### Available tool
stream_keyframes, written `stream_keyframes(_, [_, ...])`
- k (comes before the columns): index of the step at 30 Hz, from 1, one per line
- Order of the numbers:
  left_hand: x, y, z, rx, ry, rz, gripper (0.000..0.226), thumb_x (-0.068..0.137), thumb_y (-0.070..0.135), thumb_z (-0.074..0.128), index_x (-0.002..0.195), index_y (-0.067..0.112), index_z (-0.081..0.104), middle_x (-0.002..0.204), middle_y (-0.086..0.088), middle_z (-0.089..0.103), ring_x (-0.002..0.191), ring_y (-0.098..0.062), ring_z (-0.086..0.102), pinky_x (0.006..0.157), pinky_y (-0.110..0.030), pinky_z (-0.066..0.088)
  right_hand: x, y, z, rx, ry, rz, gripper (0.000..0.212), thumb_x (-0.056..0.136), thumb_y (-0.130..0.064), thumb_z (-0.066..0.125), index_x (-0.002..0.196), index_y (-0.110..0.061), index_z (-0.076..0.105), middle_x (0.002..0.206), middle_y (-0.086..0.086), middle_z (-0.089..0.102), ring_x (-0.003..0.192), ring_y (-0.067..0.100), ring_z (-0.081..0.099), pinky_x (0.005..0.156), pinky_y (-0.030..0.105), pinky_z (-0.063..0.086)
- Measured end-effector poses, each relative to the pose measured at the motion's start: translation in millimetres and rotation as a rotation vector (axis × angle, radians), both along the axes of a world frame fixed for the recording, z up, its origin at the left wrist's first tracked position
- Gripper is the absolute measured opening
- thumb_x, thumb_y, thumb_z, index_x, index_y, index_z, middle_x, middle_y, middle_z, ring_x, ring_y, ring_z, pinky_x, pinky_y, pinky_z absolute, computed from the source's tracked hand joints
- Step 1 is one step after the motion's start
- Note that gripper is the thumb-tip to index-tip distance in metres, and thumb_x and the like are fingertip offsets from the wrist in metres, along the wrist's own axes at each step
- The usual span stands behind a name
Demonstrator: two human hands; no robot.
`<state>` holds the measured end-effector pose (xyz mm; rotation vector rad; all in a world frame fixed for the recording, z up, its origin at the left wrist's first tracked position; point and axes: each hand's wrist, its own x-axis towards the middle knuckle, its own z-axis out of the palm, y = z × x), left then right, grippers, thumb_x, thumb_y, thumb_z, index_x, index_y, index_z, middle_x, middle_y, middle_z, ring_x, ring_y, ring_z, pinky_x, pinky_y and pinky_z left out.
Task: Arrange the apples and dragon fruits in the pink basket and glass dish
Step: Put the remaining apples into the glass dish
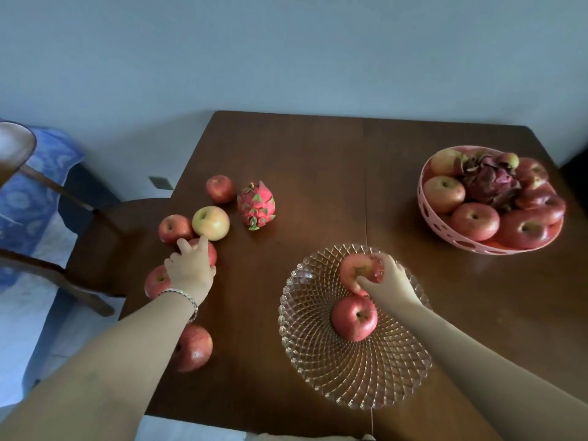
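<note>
While the right hand [389, 278] curls its fingers and thumb round an apple [359, 268] over the far side of the glass dish [318, 370], a second apple [354, 318] sits stem-up in the dish's middle, just beside it. The dish stands near the front edge of the table [302, 160].

By the left edge the left hand [192, 265], a bracelet [181, 296] on its wrist, wraps its fingers over a red apple [212, 251]. Five loose apples [192, 347] lie around it. One of them is yellow-green [211, 223], just beyond the fingertips. A dragon fruit [256, 205] lies beside them toward the table's middle.

The pink basket [490, 248] near the far right corner holds apples around a darker dragon fruit [490, 183]. A wooden chair [95, 243] stands off the left edge.
</note>
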<state>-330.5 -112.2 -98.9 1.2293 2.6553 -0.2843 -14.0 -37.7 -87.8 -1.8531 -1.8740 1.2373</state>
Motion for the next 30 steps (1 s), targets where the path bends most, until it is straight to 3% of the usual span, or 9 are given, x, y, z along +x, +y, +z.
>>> stream_keyframes(5, [36,3,22,0.028,-0.006,-0.079,0.069,0.076,0.045,0.069,0.134,0.027,0.036,0.124,-0.016,0.04,0.105,-0.037,0.051,0.091,-0.041,0.04,-3,-2,5,-0.003,-0.025,-0.026,0.061,0.08,-0.02,0.065,0.134,-0.018,0.038,0.131,0.013,0.04,0.108,0.022,0.045,0.085,0.034,0.044])
stream_keyframes(9, [86,0,58,0.278,-0.234,-0.234,0.07,0.067,0.045,0.074,0.127,0.031,0.041,0.119,-0.011,0.042,0.1,-0.035,0.054,0.081,-0.038,0.046,-11,-15,23,0.146,0.074,-0.07,0.049,0.083,-0.029,0.063,0.128,-0.023,0.045,0.127,0.001,0.038,0.128,0.02,0.026,0.096,0.035,0.033])
stream_keyframes(11, [115,0,74,0.365,-0.365,-0.345,0.069,0.065,0.046,0.075,0.124,0.034,0.041,0.115,-0.005,0.04,0.095,-0.029,0.056,0.072,-0.033,0.047,-14,-21,38,0.151,0.283,-0.038,0.04,0.085,-0.032,0.063,0.122,-0.028,0.046,0.121,-0.003,0.045,0.121,0.015,0.039,0.098,0.032,0.037])
stream_keyframes(14, [162,3,81,0.456,-0.497,-0.5,0.067,0.066,0.048,0.073,0.123,0.033,0.042,0.11,0.0,0.038,0.093,-0.022,0.055,0.066,-0.027,0.047,-15,-26,55,-0.092,0.482,0.048,0.039,0.085,-0.034,0.061,0.119,-0.033,0.041,0.113,-0.001,0.053,0.105,0.015,0.055,0.092,0.032,0.048])
stream_keyframes(19, [199,6,55,0.496,-0.627,-0.664,0.076,0.074,0.036,0.072,0.138,0.025,0.033,0.132,-0.003,0.043,0.112,-0.02,0.053,0.087,-0.03,0.053,19,-21,43,-0.182,0.452,-0.315,0.048,0.078,-0.031,0.071,0.119,-0.023,0.048,0.118,0.006,0.053,0.105,0.026,0.059,0.082,0.042,0.057])
stream_keyframes(21, [205,2,40,0.381,-0.592,-0.7,0.08,0.079,0.041,0.067,0.143,0.02,0.025,0.141,-0.005,0.035,0.122,-0.021,0.046,0.1,-0.032,0.047,41,-20,37,-0.194,0.399,-0.426,0.056,0.076,-0.022,0.074,0.123,-0.015,0.043,0.117,0.007,0.05,0.102,0.024,0.058,0.064,0.029,0.058])
stream_keyframes(23, [211,-4,27,0.133,-0.533,-0.628,0.089,0.079,0.052,0.063,0.146,0.021,0.014,0.15,-0.011,0.018,0.132,-0.03,0.035,0.108,-0.037,0.04,57,-20,31,-0.11,0.213,-0.357,0.059,0.074,-0.02,0.077,0.122,-0.013,0.043,0.113,0.006,0.051,0.094,0.019,0.055,0.063,0.021,0.053])
stream_keyframes(25, [218,-8,20,-0.004,-0.498,-0.546,0.096,0.078,0.055,0.063,0.148,0.024,0.005,0.15,-0.016,0.014,0.13,-0.035,0.038,0.103,-0.039,0.044,64,-20,25,-0.031,0.09,-0.227,0.055,0.071,-0.021,0.078,0.117,-0.018,0.048,0.109,0.004,0.055,0.09,0.017,0.055,0.076,0.026,0.049])
stream_keyframes(30, [221,-9,8,0.063,-0.553,-0.482,0.095,0.08,0.043,0.067,0.148,0.024,0.003,0.139,-0.008,0.041,0.119,-0.028,0.051,0.098,-0.033,0.048,61,-20,12,0.018,-0.063,-0.011,0.052,0.078,-0.024,0.071,0.126,-0.017,0.053,0.117,0.005,0.042,0.095,0.014,0.044,0.086,0.02,0.035])
